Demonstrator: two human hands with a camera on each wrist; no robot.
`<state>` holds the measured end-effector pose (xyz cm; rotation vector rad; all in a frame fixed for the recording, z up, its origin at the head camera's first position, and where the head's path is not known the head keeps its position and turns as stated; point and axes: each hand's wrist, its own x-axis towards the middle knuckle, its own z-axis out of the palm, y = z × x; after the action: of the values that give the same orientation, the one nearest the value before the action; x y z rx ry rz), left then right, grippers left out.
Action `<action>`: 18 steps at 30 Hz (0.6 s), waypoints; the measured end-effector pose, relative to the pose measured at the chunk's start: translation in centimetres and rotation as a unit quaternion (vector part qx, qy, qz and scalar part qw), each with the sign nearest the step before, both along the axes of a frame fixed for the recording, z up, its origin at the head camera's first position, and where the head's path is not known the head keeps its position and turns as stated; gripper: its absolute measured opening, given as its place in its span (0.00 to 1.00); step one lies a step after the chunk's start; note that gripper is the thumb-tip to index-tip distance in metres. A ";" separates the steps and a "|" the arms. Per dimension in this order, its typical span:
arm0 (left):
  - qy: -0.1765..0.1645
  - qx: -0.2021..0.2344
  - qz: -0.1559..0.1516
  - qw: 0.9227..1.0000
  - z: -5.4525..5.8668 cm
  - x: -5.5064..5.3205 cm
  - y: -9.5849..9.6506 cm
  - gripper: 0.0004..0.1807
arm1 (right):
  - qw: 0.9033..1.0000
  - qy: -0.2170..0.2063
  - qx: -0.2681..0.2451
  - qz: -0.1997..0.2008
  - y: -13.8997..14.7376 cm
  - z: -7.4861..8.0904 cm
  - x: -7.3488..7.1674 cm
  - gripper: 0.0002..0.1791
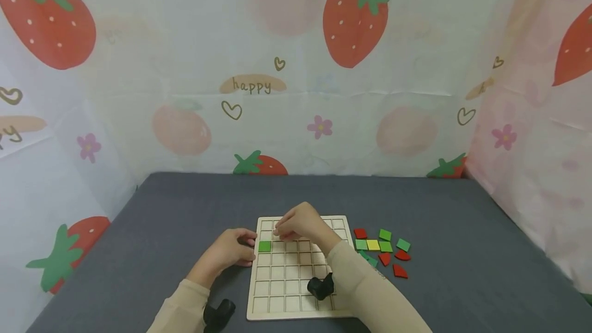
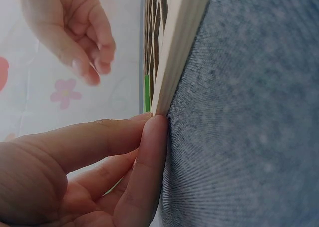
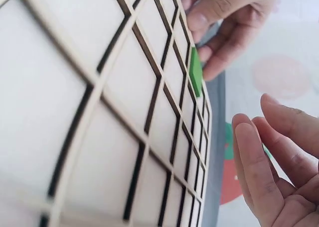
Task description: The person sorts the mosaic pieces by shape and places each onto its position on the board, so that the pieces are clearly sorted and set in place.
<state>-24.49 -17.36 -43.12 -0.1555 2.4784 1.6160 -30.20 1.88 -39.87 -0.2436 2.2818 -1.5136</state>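
A pale wooden grid board [image 1: 262, 303] lies on the dark cloth, ridges dividing it into square cells. One green square tile [image 1: 264, 246] sits in a cell of its leftmost column, toward the far end; the right wrist view shows this green tile [image 3: 196, 72] near the edge. My left hand [image 1: 229, 247] is at the board's left side, and in the left wrist view its fingertips [image 2: 155, 125] touch the side edge. Above the far left cells hovers my right hand [image 1: 300, 222]. Its thumb and fingers [image 3: 254, 152] stand apart with nothing between them.
Right of the board lie loose pieces: several green squares [image 1: 385, 235], a yellow square [image 1: 372, 244], a red square [image 1: 360, 233] and red curved-edge pieces [image 1: 400, 271]. My right forearm [image 1: 370, 281] crosses the board's near right part. A printed curtain [image 1: 296, 132] stands behind the table.
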 end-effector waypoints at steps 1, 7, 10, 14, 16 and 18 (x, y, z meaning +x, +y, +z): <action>0.001 -0.001 0.000 1.000 0.0 0.0 0.0 0.27 | 1.000 -0.001 -0.001 0.002 0.3 0.1 0.0 0.07; 0.002 -0.006 0.004 1.000 -0.2 0.2 -0.1 0.27 | 1.000 -0.012 -0.007 -0.004 2.0 0.5 0.0 0.06; 0.001 -0.006 0.004 1.000 -0.3 0.4 -0.1 0.27 | 1.000 -0.016 -0.005 -0.011 3.0 0.4 0.0 0.05; 0.002 -0.004 0.001 1.000 -0.4 0.3 -0.1 0.28 | 0.999 -0.023 -0.006 -0.022 4.2 0.4 0.0 0.06; 0.003 -0.004 0.000 1.000 -0.4 0.2 -0.1 0.28 | 1.000 -0.021 -0.008 -0.022 4.7 0.4 -0.2 0.07; 0.004 -0.005 0.000 1.000 -0.2 0.1 -0.2 0.27 | 1.000 -0.014 -0.006 -0.018 5.2 0.4 -0.3 0.07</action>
<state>-24.37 -17.56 -43.28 -0.1516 2.4927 1.6075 -30.50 7.06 -39.44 -0.1857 2.2680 -1.5389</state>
